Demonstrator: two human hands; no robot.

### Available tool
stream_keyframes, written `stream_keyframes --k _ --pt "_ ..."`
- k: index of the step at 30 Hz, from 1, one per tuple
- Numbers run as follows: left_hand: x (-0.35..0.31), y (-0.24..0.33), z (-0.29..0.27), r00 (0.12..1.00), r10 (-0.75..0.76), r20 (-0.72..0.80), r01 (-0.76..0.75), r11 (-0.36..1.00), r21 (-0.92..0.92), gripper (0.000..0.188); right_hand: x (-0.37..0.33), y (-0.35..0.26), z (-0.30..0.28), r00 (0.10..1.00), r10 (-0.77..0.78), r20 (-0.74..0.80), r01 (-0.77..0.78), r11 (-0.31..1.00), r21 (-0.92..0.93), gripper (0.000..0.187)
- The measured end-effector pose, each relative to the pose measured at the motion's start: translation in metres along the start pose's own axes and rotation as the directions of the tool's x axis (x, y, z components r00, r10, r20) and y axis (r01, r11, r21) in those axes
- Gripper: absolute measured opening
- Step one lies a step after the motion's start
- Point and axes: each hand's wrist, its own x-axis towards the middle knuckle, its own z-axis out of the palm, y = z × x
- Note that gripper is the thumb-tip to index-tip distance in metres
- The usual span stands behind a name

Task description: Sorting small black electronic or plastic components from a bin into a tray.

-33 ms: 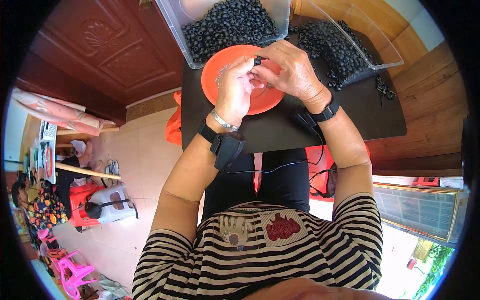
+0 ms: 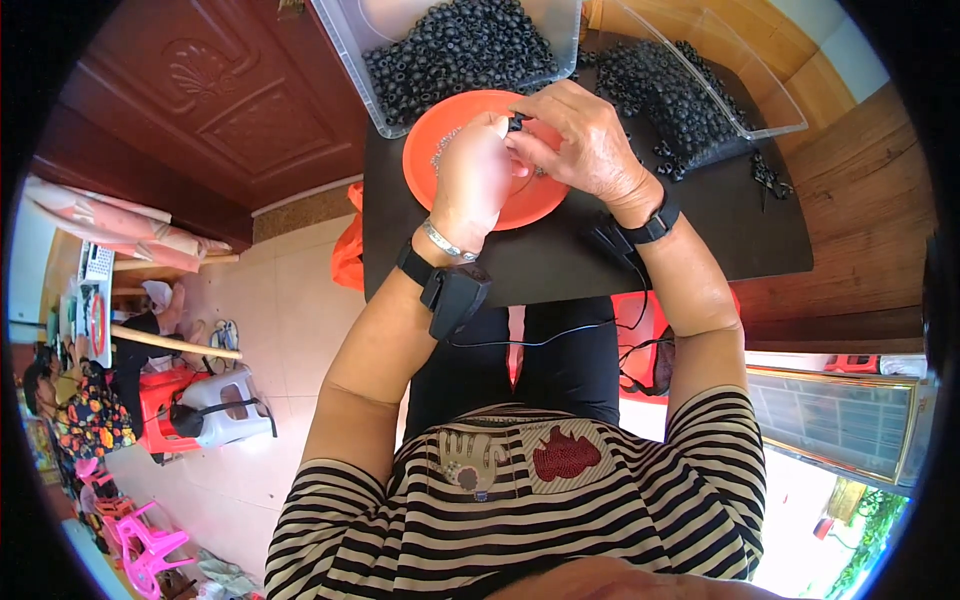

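Small black part sits at the fingertips of 2 hands, above the far portion of an orange plate. It is tiny in view and partly covered by fingers, so I cannot tell which way it points or how its long axis lies.

The left hand comes in from the left, its fingertips bunched against the part's left side; the palm area is blurred. The right hand arches over from the right, index finger above the part and thumb below it, parted only slightly. Both hands pinch the part; I cannot tell which grips it more firmly.

Small silvery pieces lie on the plate, along its left side. Just beyond the plate stands a clear bin of black parts, its near edge by the plate's far rim. To the right, a heap of black parts lies near a clear container. Bare dark table shows between plate and heap, and between the plate's near rim and the table's near edge.
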Motion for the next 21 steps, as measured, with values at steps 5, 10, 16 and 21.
stream_keyframes --k 5,10,16,21 --pt "0.002 -0.003 -0.002 0.999 -0.006 -0.037 0.005 1.0 -0.004 0.013 0.003 -0.006 -0.003 0.998 -0.029 0.056 0.034 0.996 -0.08 0.022" --pt "0.003 -0.004 -0.001 0.995 0.002 -0.096 0.001 1.0 0.032 0.014 0.002 -0.006 0.004 0.993 -0.053 0.105 0.074 0.976 -0.204 0.017" --pt "0.002 -0.006 -0.003 0.996 0.014 -0.088 -0.008 0.998 0.067 0.016 -0.001 -0.006 0.008 0.977 -0.107 0.185 0.156 0.949 -0.275 0.018" --pt "0.002 -0.008 -0.003 0.994 -0.003 -0.106 0.009 0.999 0.05 0.018 -0.002 -0.006 0.012 0.983 -0.09 0.163 0.131 0.957 -0.259 0.017"
